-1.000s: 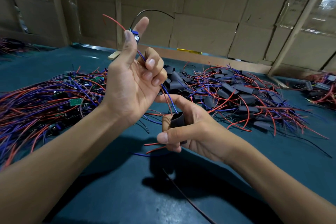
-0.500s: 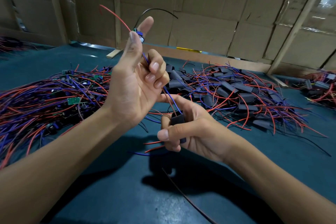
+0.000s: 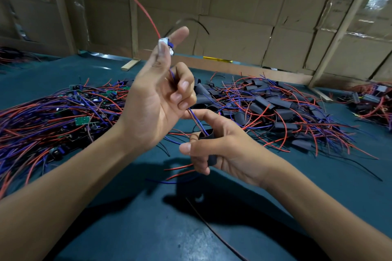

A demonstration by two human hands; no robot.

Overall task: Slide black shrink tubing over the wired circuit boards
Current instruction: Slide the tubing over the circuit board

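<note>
My left hand (image 3: pixel 152 101) is raised above the table and pinches a small wired circuit board (image 3: pixel 166 43) between thumb and index finger. A red wire rises from the board. Its blue and red wires (image 3: pixel 196 118) run down past my curled fingers into a black shrink tube (image 3: pixel 206 133). My right hand (image 3: pixel 220 148) grips that tube upright, just below and right of the left hand. The wire ends come out under the right hand.
A heap of bare wired boards (image 3: pixel 53 116) lies on the green table (image 3: pixel 148 229) at the left. A heap of tubed boards (image 3: pixel 275 108) lies at the right, a smaller one (image 3: pixel 371 99) at far right. Cardboard walls stand behind. One loose thin wire (image 3: pixel 212 229) lies near me.
My left hand has risen and shifted a little to the right with the board, drawing the wires up through the tube. My right hand has stayed about where it was.
</note>
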